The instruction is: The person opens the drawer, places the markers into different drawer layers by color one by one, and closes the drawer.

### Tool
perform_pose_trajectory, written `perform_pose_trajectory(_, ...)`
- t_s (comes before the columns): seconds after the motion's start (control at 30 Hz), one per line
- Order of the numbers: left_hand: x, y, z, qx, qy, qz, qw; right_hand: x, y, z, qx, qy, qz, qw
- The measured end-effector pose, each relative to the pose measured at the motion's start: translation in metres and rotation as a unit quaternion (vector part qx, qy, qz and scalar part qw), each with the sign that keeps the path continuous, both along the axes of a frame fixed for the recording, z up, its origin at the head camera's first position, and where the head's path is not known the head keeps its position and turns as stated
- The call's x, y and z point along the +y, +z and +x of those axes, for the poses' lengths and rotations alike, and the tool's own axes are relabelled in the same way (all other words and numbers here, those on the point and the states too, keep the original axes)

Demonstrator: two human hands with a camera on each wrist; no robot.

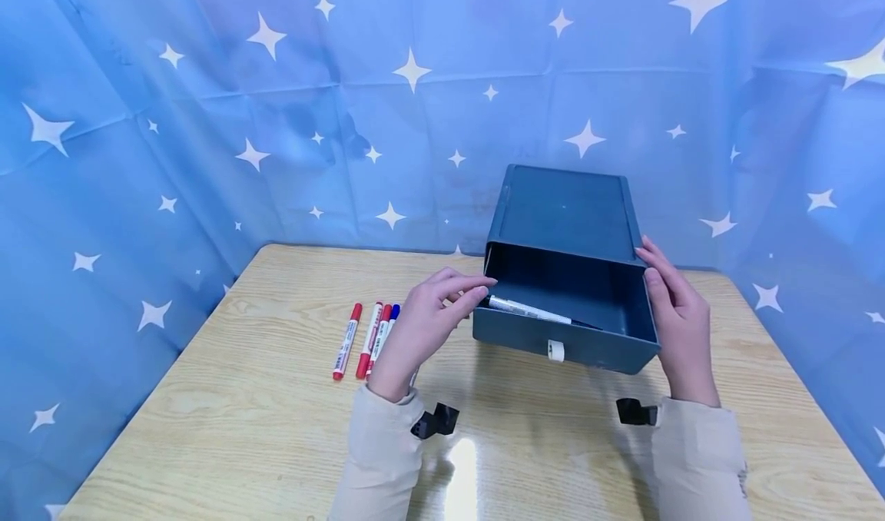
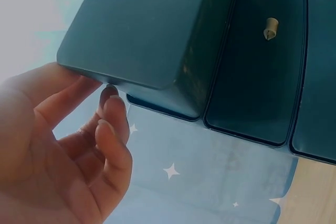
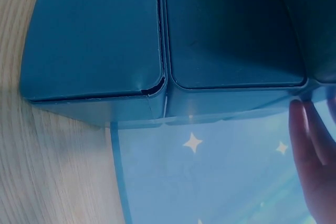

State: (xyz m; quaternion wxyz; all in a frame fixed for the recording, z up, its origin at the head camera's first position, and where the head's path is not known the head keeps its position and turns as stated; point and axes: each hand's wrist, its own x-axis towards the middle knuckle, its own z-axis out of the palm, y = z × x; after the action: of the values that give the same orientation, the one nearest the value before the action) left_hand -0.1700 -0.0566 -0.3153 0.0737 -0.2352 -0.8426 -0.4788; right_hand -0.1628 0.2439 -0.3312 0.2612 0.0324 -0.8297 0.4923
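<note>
A dark blue drawer unit [image 1: 563,198] stands with its top drawer [image 1: 553,330] pulled out. Inside, close behind the drawer's front wall, slants a white marker [image 1: 532,310] with dark ends. My left hand [image 1: 429,317] is at the drawer's left front corner, thumb and forefinger seeming to pinch the marker's left end; its other fingers curl below the rim in the left wrist view, where the marker is hidden. On the unit's right side rests my right hand [image 1: 681,321], thumb by the drawer opening and fingers fairly straight, touching the side in the right wrist view.
Several markers lie left of the unit, among them a red one [image 1: 347,342] and a blue-capped one [image 1: 395,312]. A pale knob [image 1: 555,350] sits on the drawer front. Below, a closed drawer [image 2: 257,77] shows. A blue star-patterned curtain [image 1: 387,137] backs the wooden table [image 1: 242,398].
</note>
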Motion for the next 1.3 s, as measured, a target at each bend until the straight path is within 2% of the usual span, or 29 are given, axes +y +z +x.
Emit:
perform_pose_trajectory(0.23,0.000,0.000,0.000,-0.006,0.007,-0.007,0.9999,0.006,-0.008,-0.005,-0.008,-0.004,0.000,1.000)
perform_pose_trajectory(0.47,-0.001,-0.002,-0.003,-0.002,0.021,0.013,0.9997,0.007,-0.009,-0.007,-0.010,-0.005,-0.001,1.000)
perform_pose_trajectory(0.7,-0.011,-0.003,-0.006,-0.005,0.051,0.030,0.9982,0.008,-0.009,-0.008,-0.015,-0.004,0.000,1.000)
perform_pose_trajectory(1.1,-0.027,-0.020,-0.021,0.015,0.115,-0.028,0.9929,0.005,-0.006,-0.006,-0.008,-0.003,-0.008,1.000)
perform_pose_trajectory(1.3,-0.026,-0.031,-0.029,0.007,0.129,-0.077,0.9886,0.006,-0.006,-0.007,-0.006,-0.003,-0.005,1.000)
